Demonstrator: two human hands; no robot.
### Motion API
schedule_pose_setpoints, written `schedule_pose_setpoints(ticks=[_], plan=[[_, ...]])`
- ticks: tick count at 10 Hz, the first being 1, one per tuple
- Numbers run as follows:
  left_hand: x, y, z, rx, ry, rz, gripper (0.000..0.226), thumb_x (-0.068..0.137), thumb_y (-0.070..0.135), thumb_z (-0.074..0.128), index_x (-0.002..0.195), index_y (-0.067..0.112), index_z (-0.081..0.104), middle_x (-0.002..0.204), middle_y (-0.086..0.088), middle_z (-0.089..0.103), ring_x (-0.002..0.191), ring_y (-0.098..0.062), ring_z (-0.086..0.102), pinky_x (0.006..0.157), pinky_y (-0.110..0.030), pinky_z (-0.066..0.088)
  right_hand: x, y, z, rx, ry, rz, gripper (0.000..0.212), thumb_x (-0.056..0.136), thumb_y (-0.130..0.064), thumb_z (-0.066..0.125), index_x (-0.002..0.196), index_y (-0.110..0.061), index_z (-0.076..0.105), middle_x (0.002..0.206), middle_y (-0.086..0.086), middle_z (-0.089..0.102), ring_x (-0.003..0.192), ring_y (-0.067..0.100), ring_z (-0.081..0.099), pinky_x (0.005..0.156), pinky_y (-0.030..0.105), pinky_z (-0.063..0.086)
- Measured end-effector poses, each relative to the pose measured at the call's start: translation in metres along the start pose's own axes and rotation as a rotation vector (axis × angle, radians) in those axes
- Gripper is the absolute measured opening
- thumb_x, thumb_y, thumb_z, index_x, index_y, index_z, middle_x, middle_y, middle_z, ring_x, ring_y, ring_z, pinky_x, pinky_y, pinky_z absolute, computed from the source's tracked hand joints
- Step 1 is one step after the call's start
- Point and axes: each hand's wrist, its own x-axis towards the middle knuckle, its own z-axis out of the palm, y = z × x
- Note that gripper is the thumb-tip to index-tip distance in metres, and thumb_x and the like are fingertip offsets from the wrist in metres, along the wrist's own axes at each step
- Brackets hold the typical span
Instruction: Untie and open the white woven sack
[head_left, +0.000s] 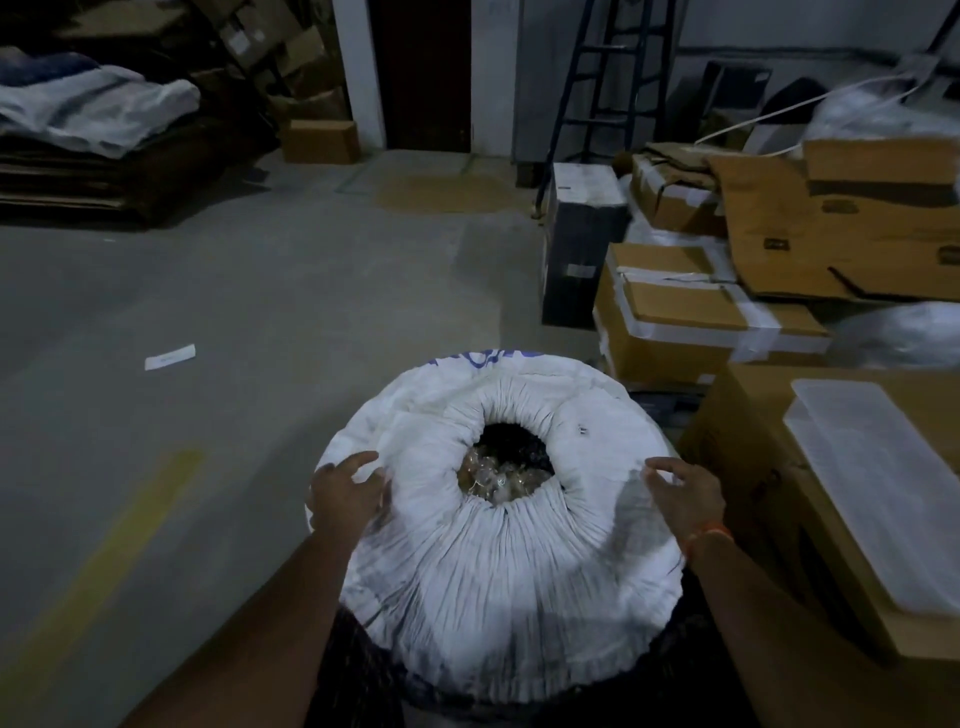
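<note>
Blue print on white woven sack (498, 561) rim, unreadable.

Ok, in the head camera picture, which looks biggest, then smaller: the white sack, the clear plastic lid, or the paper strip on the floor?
1. white sack, though it sits nearest the camera
2. clear plastic lid on the box
3. paper strip, farther off, so its true size is unsure

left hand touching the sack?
Touching. Head view: the left hand lies on the sack, its fingers spread over the rolled-down fabric with no gap showing.
</note>
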Motion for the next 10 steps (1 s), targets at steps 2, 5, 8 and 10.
schedule_pose_setpoints(ticks=[2,5,8,10], plan=[[0.019,-0.007,0.000,-0.177,-0.276,0.001,0.030,0.096,0.016,0.076,0.126,0.018,0.075,0.101,-0.007,0.074,0.064,0.006,0.070,0.057,-0.010,0.053,0.011,0.004,0.001,0.257,-0.290,0.063,0.022,0.090,-0.019,0.075,0.112,-0.017,0.076,0.118,0.005,0.070,0.104,0.017,0.064,0.079,0.027,0.053],[0.029,-0.013,0.015,0.097,-0.176,0.113,0.022,0.091,0.013,0.080,0.113,0.011,0.081,0.118,-0.008,0.078,0.106,-0.025,0.073,0.101,-0.033,0.056,0.017,0.001,0.005,0.000,-0.221,-0.079,0.024,0.087,-0.012,0.078,0.110,-0.017,0.079,0.114,0.001,0.075,0.112,0.018,0.065,0.099,0.025,0.046],[0.035,-0.017,0.013,0.532,-0.008,0.101,0.028,0.102,0.027,0.059,0.124,0.017,0.075,0.143,-0.016,0.062,0.141,-0.034,0.049,0.115,-0.037,0.043,0.026,0.017,-0.009,-0.206,-0.123,0.038,0.028,0.088,-0.007,0.074,0.115,-0.015,0.077,0.125,0.010,0.072,0.119,0.033,0.064,0.102,0.035,0.047],[0.011,0.013,0.019,0.257,0.077,0.177,0.040,0.095,0.020,0.071,0.134,0.012,0.068,0.157,-0.017,0.047,0.134,-0.031,0.058,0.113,-0.036,0.045,0.007,-0.015,-0.011,-0.324,0.027,-0.128,0.041,0.084,-0.027,0.079,0.123,-0.016,0.071,0.132,0.018,0.056,0.120,0.039,0.054,0.102,0.050,0.048]])
